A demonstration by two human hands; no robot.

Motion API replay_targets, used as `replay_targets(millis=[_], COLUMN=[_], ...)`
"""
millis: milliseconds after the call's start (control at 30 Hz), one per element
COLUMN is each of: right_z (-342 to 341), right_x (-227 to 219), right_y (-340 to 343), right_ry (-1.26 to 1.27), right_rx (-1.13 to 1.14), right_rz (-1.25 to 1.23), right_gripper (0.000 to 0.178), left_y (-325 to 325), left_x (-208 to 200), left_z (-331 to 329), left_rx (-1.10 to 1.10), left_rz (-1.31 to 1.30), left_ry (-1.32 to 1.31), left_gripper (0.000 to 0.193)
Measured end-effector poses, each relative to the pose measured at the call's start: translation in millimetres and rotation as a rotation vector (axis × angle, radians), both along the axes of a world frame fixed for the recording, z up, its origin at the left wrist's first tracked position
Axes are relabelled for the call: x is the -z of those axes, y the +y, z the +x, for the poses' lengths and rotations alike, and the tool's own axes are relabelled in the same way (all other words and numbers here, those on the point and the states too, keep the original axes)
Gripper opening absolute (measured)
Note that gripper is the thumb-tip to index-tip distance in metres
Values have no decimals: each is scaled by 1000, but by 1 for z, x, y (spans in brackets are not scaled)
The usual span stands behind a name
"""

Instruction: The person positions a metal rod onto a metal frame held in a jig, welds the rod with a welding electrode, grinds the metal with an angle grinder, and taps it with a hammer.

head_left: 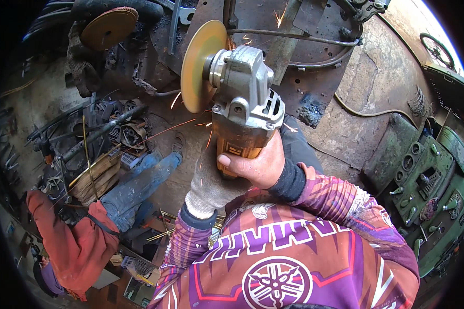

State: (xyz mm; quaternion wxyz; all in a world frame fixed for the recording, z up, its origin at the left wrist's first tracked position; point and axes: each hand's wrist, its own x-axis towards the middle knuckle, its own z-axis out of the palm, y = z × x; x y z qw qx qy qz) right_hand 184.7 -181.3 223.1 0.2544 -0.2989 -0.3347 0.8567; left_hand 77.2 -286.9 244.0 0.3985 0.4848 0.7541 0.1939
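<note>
An angle grinder (245, 98) with a silver metal head and a yellow body is held in front of my chest. Its large yellowish disc (200, 67) stands nearly upright on the left side, and sparks fly around it. My right hand (263, 164), bare, wraps the yellow body with the thumb across it. My left hand (214, 177), in a grey knitted glove, closes around the tool lower down; its fingers are partly hidden. Beyond the disc, a thin metal rod (294, 35) crosses the worn metal table (314, 82). Whether the disc touches it is hidden behind the grinder.
Another worn disc (110, 28) lies at the upper left. A person in a red top (90, 247) and jeans is at the left, near scrap metal (129, 131) and bars. A green machine (433, 175) with levers stands at the right. A cable (366, 110) runs over the floor.
</note>
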Motion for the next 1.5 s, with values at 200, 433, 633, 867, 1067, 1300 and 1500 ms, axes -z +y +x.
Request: replay_targets(millis=[200, 433, 633, 867, 1067, 1300, 1500], right_z=[1, 1, 1, 0, 1, 3, 2], right_x=[-3, -2, -1, -6, -4, -3, -4], right_y=[1, 2, -3, 1, 2, -6, -4], right_ry=[-34, -61, 3, -40, -63, -73, -79], right_rx=[-4, -33, 48, 68, -35, -34, -13], right_rz=[57, 81, 91, 111, 77, 60, 75], right_gripper=[75, 74, 57, 57, 74, 74, 72], left_y=[4, 16, 3, 12, 8, -1, -2], left_x=[-4, -11, -12, -20, -11, -9, -5], left_z=[-1, 9, 0, 3, 0, 4, 0], left_rx=[25, -224, -21, -90, -69, -80, -52], left_rz=[-20, -138, -69, -130, -23, -10, 9], left_ry=[-54, -328, -85, -134, -181, -79, -91], left_gripper=[80, 82, 82, 81, 82, 81, 80])
